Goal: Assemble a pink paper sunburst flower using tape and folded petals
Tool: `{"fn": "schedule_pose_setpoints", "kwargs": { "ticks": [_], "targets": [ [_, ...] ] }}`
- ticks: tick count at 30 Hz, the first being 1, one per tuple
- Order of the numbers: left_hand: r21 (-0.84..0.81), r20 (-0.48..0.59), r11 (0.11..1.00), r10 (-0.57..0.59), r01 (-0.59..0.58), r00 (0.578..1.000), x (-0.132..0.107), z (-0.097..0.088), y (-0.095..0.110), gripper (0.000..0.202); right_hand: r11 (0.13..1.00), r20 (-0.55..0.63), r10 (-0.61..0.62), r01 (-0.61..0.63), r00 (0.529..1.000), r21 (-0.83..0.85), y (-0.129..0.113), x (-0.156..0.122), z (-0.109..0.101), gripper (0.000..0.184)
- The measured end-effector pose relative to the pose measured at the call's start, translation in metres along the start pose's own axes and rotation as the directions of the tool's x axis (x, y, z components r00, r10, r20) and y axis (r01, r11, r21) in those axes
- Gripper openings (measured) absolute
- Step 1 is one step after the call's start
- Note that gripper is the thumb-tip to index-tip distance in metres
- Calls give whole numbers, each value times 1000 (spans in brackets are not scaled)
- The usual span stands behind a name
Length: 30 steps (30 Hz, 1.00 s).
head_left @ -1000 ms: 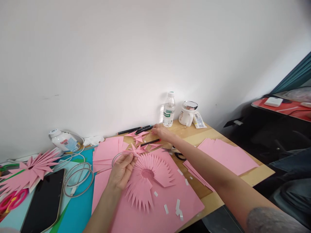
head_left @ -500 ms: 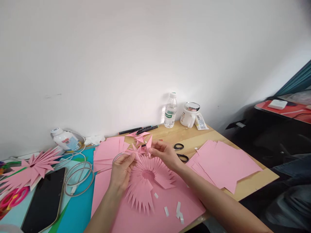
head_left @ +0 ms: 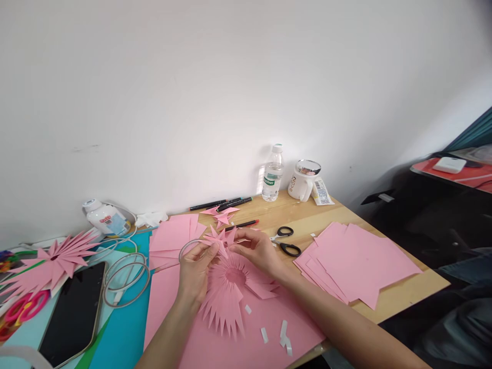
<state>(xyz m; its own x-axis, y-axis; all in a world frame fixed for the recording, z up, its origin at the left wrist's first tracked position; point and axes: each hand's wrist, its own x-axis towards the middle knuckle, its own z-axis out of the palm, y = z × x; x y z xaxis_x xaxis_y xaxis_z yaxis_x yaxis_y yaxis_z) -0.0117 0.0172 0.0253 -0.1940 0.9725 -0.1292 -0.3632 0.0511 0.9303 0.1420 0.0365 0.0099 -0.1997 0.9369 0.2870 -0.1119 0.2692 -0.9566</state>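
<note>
A small pink paper star (head_left: 220,240) with pointed tips is held up between my two hands. My left hand (head_left: 195,267) pinches it from the left, thumb on its lower edge. My right hand (head_left: 257,251) grips its right side, thumb and fingers closed around the edge; the fingertips partly hide the paper. Just below the hands lies a pleated pink paper ring (head_left: 226,302) with spiky outer points and a round hole, resting on a large pink sheet (head_left: 215,353). Behind my left hand curves part of a thin, pale loop (head_left: 184,247).
Black-handled scissors (head_left: 289,249) lie right of my right hand, beside stacked pink sheets (head_left: 365,264). A water bottle (head_left: 272,177) and a mug (head_left: 302,183) stand by the wall. A phone (head_left: 75,312), a coiled cable (head_left: 126,284) and another pleated pink piece (head_left: 54,259) are leftward.
My right hand has come down and closer to my left. The star's raised right flap now sits lower, nearer the rest of it. The view has shifted slightly.
</note>
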Motion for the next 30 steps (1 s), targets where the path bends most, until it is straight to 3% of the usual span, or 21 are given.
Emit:
{"fn": "schedule_pose_setpoints", "kwargs": {
  "ticks": [10, 14, 17, 22, 30],
  "targets": [
    [-15, -2, 1000, -27, 27, 1000, 0, 1, -1, 25, 955, 3, 128, -124, 992, 271, -4, 4, -14, 31],
    [-17, 2, 999, -35, 35, 999, 0, 0, -2, 25, 950, 12, 194, -190, 981, 248, -3, 5, -19, 42],
    [-35, -1, 998, -49, 49, 999, 0, 1, -1, 26, 942, 34, 240, -241, 970, 234, 0, 5, -19, 36],
    [-57, -15, 997, -50, 50, 999, 0, 3, 1, 28, 893, 138, 214, -251, 967, 373, 0, 4, -17, 32],
    [-45, -24, 999, -27, 26, 999, -1, 4, 1, 26, 946, 97, 206, -223, 974, 235, -1, 1, -17, 27]
  ]
}}
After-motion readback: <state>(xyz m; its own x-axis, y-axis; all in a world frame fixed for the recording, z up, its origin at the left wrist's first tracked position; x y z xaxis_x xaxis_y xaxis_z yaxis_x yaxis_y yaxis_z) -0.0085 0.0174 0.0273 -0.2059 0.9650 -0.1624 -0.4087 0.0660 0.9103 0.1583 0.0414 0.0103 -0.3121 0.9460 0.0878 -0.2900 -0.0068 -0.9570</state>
